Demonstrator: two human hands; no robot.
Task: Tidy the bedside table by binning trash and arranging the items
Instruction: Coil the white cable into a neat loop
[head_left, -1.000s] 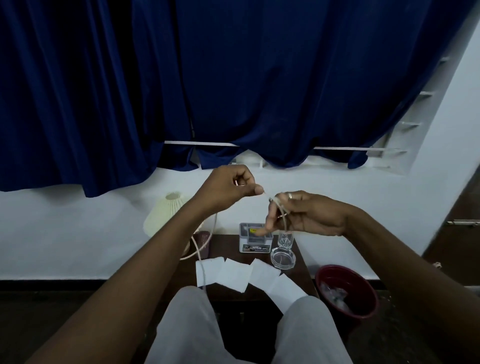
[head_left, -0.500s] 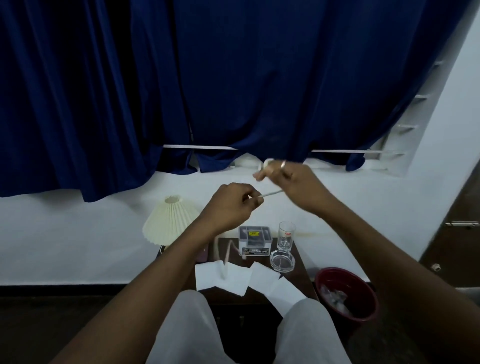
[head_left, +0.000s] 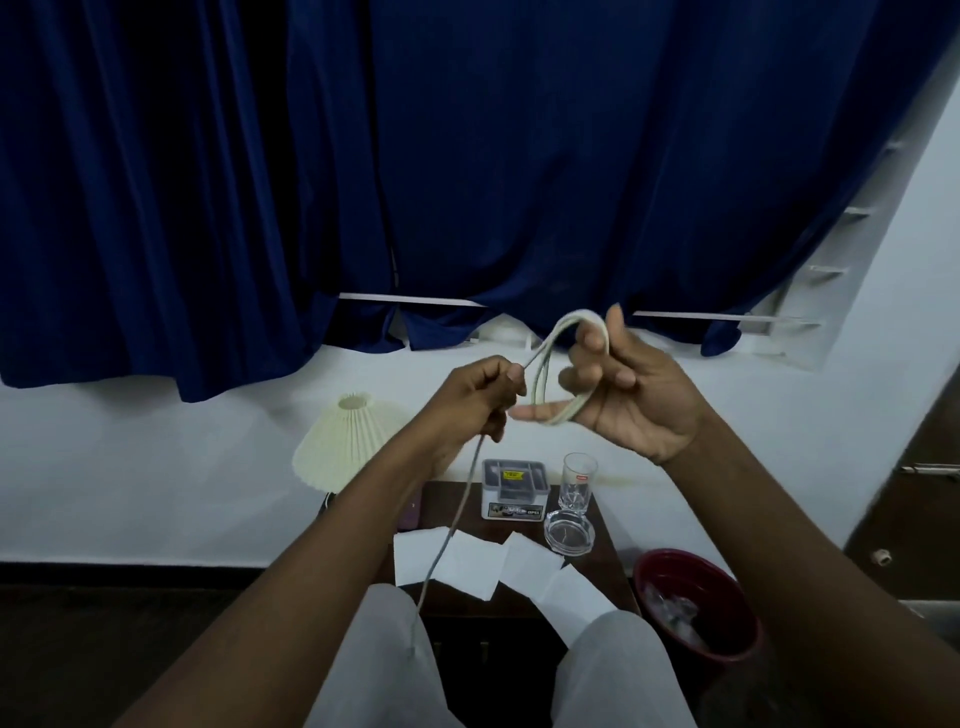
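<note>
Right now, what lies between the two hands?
Head view: a stretch of pale cord, pinched by the left hand, looped round the right hand.

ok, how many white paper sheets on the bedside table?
4, overlapping in a row along the front of the table: leftmost sheet by the left forearm, second sheet, third sheet, rightmost sheet overhanging the edge. The forearm may hide more.

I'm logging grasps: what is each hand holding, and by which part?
Both hold the white cable: left hand grips its straight run, right hand carries the coiled loops around its fingers.
</note>
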